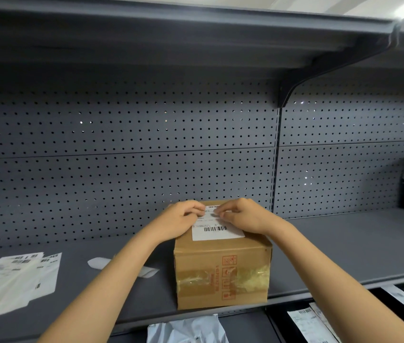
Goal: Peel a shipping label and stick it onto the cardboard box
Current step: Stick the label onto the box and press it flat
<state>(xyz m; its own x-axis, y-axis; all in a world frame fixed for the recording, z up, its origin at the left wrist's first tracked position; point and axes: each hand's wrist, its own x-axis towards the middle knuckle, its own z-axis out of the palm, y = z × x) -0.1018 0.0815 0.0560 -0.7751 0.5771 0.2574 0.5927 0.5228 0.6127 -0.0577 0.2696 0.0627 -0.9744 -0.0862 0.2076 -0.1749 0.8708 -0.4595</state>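
A brown cardboard box (223,273) with red print and yellowed tape stands on the grey shelf (339,246). A white shipping label (217,229) with barcodes lies flat on its top. My left hand (178,219) and my right hand (243,215) both rest on the far part of the label, fingertips curled down and pressing it against the box top. The label's near edge is uncovered; its far corners are hidden under my fingers.
A pile of white label sheets (12,280) lies at the shelf's left. A strip of peeled backing paper (101,263) sits behind my left forearm. A pegboard wall (146,157) backs the shelf. Below the shelf are a white bag (188,330) and more papers (305,320).
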